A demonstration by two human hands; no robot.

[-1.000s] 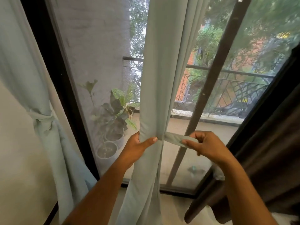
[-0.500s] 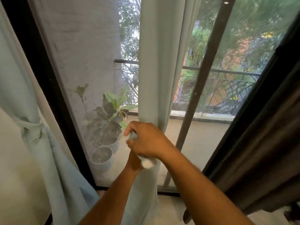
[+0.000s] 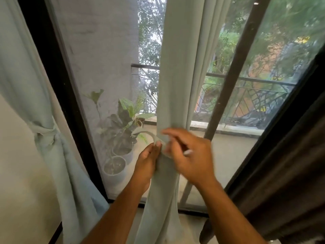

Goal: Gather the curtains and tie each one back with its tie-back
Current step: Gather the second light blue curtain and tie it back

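Both hands meet at the gathered pale green fabric curtain (image 3: 173, 103) in the window's middle. The left hand (image 3: 146, 166) pinches its matching narrow cloth tie-back (image 3: 149, 134); the blurred right hand (image 3: 191, 155) hovers, fingers loosely curled. Beyond stand white potted plants (image 3: 116, 155).

Both forearms are bare with no sleeves, and the hands (image 3: 191, 155) wear no gloves

Left of the gathered middle curtain (image 3: 175, 67) open air runs to the window screen (image 3: 98, 67) — room to pass. On its right a dark window bar (image 3: 233, 71) slants close behind, and a dark curtain (image 3: 290, 164) crowds in beyond — tighter there.
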